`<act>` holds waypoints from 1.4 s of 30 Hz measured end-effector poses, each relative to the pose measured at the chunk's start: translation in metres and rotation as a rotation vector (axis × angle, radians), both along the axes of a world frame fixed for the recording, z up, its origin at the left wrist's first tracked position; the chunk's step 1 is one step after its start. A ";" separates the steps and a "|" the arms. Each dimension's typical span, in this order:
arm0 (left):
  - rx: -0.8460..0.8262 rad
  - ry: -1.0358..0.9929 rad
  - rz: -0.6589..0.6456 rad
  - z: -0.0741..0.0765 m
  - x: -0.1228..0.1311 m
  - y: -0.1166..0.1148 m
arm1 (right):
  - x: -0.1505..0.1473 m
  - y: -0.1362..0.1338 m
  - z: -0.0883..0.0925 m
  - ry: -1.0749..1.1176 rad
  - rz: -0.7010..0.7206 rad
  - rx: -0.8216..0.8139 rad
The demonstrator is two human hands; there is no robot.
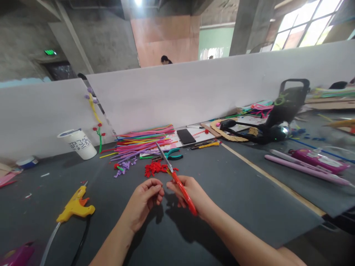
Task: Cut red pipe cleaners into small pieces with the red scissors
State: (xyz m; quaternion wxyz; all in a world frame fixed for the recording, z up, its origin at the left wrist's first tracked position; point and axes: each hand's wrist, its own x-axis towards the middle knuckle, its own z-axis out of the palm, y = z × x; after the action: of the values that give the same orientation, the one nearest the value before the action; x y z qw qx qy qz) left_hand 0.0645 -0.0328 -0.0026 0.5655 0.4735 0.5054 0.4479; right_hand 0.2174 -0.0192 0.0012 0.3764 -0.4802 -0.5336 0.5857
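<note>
My right hand is closed around red-handled scissors, whose blades point up and away toward a heap of red pipe-cleaner pieces. My left hand is close beside it, fingers curled in a pinch; what it holds is too small to make out. Both hands hover over the dark grey table mat. Behind the red pieces lies a bundle of coloured pipe cleaners, with purple bits to its left.
A yellow glue gun lies at the left with its cable. A white paper cup, a black phone, teal scissors and a black device stand further back. Pink tubes lie right. White partition boards close the back.
</note>
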 end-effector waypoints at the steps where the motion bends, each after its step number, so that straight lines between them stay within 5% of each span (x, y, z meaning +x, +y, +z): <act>1: 0.014 0.043 -0.004 -0.001 -0.001 0.000 | -0.001 0.001 -0.001 -0.007 -0.008 -0.002; 8: 0.231 0.538 -0.065 0.002 -0.005 0.006 | 0.020 0.022 0.001 -0.059 -0.216 0.090; 13: 0.424 0.867 -0.219 0.005 0.020 0.022 | 0.031 0.026 0.007 0.046 -0.262 0.124; 24: 0.447 1.255 -0.207 -0.026 0.061 0.060 | 0.031 0.016 0.010 0.179 -0.255 0.096; 30: 0.348 1.174 -0.182 -0.017 0.054 0.065 | 0.037 0.012 0.014 0.173 -0.267 0.095; 35: 0.220 0.910 -0.204 -0.008 0.039 0.064 | 0.039 0.012 0.013 0.149 -0.252 0.077; 42: 0.021 0.276 -0.237 0.012 0.020 0.012 | 0.031 -0.001 0.015 0.144 -0.087 -0.002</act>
State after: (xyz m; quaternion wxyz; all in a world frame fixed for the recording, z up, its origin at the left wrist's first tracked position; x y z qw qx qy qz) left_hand 0.0845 -0.0208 0.0095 0.5343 0.5927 0.5143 0.3143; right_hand 0.2487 -0.0204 0.0162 0.4383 -0.4598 -0.4835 0.6023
